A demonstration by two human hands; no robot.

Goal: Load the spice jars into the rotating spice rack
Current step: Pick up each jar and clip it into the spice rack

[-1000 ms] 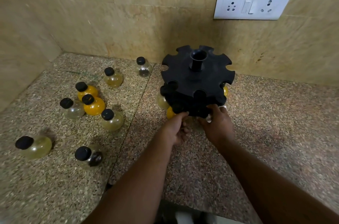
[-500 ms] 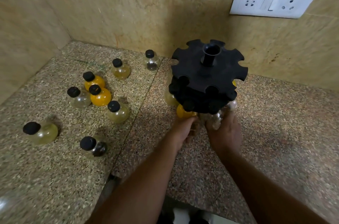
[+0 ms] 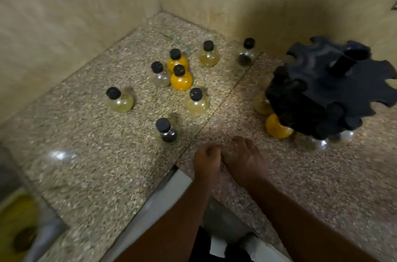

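Now both the left hand (image 3: 207, 159) and right hand (image 3: 245, 157) hover, seemingly loosely curled, empty.

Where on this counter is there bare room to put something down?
Bare granite lies near the front edge, left of the dark-filled jar, and right of the right hand below the spice rack. The middle is crowded, with loose jars bunched around the two orange jars.
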